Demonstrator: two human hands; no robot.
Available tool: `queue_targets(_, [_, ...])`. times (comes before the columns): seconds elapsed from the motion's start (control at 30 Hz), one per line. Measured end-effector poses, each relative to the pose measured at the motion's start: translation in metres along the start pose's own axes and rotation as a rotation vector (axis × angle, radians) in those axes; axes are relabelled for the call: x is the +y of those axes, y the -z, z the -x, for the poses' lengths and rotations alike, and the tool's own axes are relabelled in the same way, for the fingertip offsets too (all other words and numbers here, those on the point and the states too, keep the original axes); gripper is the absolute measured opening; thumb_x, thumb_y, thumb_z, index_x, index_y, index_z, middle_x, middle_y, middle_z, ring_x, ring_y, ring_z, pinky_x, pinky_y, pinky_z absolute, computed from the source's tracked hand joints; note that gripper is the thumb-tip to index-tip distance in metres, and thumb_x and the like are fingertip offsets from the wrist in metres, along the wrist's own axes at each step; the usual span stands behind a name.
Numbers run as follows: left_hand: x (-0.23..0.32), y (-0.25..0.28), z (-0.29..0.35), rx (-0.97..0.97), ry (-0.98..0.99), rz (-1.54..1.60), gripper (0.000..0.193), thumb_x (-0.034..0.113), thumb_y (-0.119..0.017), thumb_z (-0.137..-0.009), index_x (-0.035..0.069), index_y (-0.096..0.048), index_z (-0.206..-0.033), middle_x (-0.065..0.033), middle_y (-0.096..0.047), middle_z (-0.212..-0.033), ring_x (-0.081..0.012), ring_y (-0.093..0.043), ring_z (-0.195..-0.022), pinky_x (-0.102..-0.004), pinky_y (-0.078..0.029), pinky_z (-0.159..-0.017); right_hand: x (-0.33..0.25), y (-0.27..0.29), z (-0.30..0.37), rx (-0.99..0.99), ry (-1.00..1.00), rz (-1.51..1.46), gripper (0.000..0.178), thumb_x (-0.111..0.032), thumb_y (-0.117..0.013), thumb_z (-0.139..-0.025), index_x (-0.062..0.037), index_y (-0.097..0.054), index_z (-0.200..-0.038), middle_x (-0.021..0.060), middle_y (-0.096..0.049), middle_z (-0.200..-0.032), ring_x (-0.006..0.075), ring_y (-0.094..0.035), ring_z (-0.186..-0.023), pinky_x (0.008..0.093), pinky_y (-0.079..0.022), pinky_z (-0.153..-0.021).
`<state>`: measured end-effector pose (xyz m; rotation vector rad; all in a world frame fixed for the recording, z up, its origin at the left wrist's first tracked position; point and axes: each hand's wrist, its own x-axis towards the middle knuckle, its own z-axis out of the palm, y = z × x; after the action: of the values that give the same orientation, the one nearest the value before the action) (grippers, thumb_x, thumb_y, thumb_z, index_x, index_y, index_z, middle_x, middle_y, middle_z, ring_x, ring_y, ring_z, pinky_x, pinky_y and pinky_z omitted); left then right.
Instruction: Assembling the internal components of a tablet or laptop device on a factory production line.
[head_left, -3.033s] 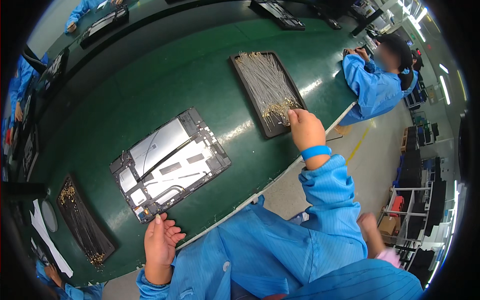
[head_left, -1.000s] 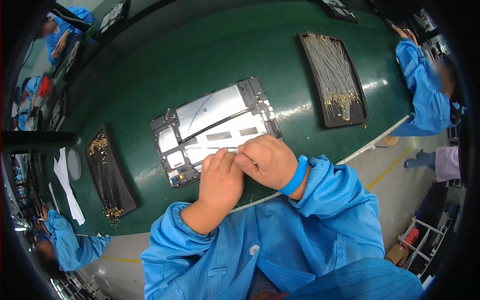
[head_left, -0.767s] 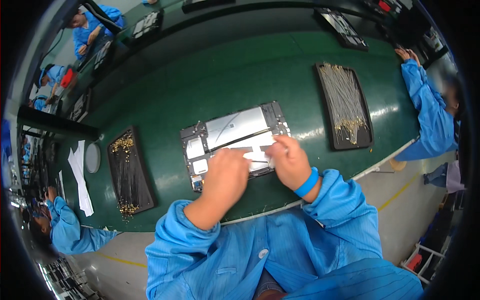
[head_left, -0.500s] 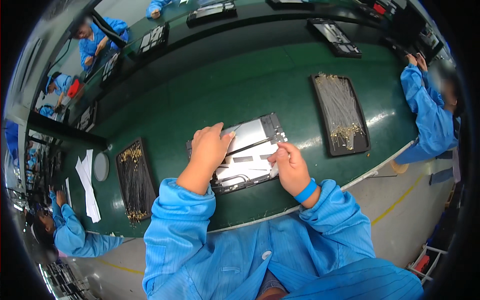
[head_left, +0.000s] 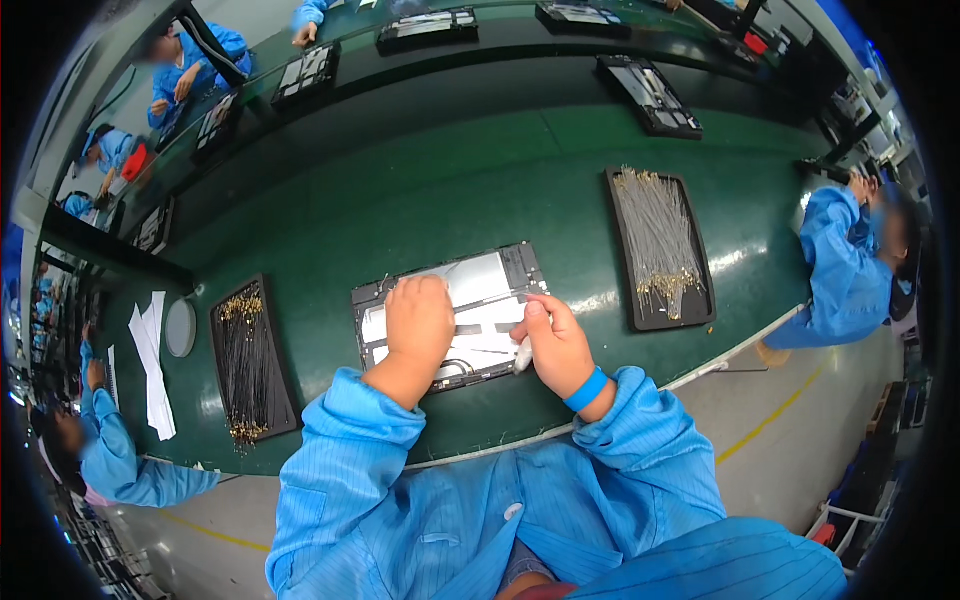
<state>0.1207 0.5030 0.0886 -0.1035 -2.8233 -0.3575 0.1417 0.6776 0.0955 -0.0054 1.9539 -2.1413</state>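
An opened tablet-like device point(head_left: 488, 274), with a black frame and silvery and white inner parts, lies slightly tilted across the table in front of me. My left hand point(head_left: 418, 325) rests palm down on its left half, fingers lying over the inner parts; what is beneath them is hidden. At the device's right edge, my right hand point(head_left: 560, 350) pinches the end of a thin cable point(head_left: 492, 301) between thumb and forefinger. This cable runs across the device toward my left hand. A small white soft-looking piece point(head_left: 523, 356) shows under my right fingers; its kind is unclear.
A black tray point(head_left: 290, 375) of black cables with gold ends stands left, a tray point(head_left: 704, 300) of grey cables right. White paper strips point(head_left: 152, 365) and a round grey disc point(head_left: 181, 328) lie further left. Similar devices point(head_left: 652, 95) line the far side. Co-workers point(head_left: 845, 260) sit at both sides.
My left hand's fingers have drawn in and lie lower over the device. My right hand stays pinching at its right edge. The whole view has shifted slightly.
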Motion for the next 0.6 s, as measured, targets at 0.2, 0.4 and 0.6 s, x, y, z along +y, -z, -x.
queue_targets(0.2, [-0.024, 0.049, 0.019, 0.170, 0.671, 0.755, 0.028, 0.022, -0.045, -0.083, -0.004, -0.046, -0.096, -0.0115, -0.054, -0.076, -0.0195, -0.053, -0.066, -0.0294, -0.043, -0.059, -0.030, -0.023, -0.002, -0.188, 0.082, 0.489, 0.027, -0.023, -0.049, -0.080, -0.0016, -0.053, -0.097, 0.0130, -0.057, -0.079, 0.0217, -0.057, -0.072, 0.0308, -0.044, -0.065])
queue_targets(0.4, [-0.063, 0.066, 0.048, 0.160, 0.908, 1.521, 0.023, 0.014, -0.050, -0.081, -0.001, -0.045, -0.097, -0.0056, -0.053, -0.073, -0.0125, -0.052, -0.068, -0.0245, -0.044, -0.063, -0.014, -0.022, 0.039, -0.429, 0.548, 1.114, 0.025, -0.024, -0.054, -0.074, -0.0061, -0.056, -0.091, 0.0072, -0.055, -0.087, 0.0240, -0.053, -0.072, 0.0349, -0.043, -0.064])
queue_targets(0.6, [-0.071, 0.057, 0.078, 0.329, 0.987, 1.665, 0.015, 0.014, -0.052, -0.081, 0.003, -0.046, -0.088, -0.0053, -0.053, -0.077, -0.0140, -0.052, -0.075, -0.0293, -0.042, -0.076, 0.005, -0.017, 0.030, -0.193, 0.625, 1.191, 0.015, -0.018, -0.057, -0.071, -0.0086, -0.057, -0.082, 0.0038, -0.055, -0.088, 0.0222, -0.053, -0.070, 0.0312, -0.043, -0.063])
